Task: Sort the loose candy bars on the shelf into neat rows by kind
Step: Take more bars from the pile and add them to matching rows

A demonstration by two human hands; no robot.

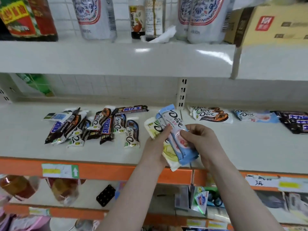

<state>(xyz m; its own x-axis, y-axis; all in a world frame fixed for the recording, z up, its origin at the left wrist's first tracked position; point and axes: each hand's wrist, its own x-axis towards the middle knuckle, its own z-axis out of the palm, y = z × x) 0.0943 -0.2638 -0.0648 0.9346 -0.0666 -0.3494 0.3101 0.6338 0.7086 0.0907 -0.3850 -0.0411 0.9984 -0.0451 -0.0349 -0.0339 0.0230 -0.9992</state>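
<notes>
Mid-frame, our left hand (155, 144) gripped stacked candy bars (175, 130); right hand (198, 139) pinched the top one, probably to sort it.

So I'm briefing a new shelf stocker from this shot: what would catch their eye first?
Probably the two hands at centre, the left hand and right hand, together holding a fan of Dove bars, pale blue over cream. Next, the jumbled pile of Snickers and Dove bars on the shelf to their left, against tidier stacks at the right.
</notes>
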